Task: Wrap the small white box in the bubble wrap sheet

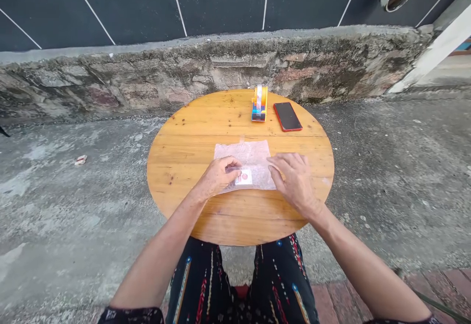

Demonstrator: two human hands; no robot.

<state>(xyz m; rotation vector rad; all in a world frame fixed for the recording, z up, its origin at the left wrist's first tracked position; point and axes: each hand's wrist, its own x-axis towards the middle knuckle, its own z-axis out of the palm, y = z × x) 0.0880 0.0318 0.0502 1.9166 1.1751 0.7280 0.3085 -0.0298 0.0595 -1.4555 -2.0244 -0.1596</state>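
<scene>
A sheet of clear bubble wrap [247, 156] lies flat on a round wooden table [184, 152]. A small white item with a red mark [244, 177] sits at the sheet's near edge. My left hand [219, 175] rests on the sheet's left part, fingers curled and pinching the wrap beside the white item. My right hand [294, 179] lies on the sheet's right edge, fingers stretched and pressed flat on it.
A yellow tape dispenser [259, 103] and a red-cased phone [287, 116] lie at the table's far side. A low stone kerb [221, 69] and dark tiled wall run behind. Rough concrete ground surrounds the table; my patterned dark trousers [243, 285] are below it.
</scene>
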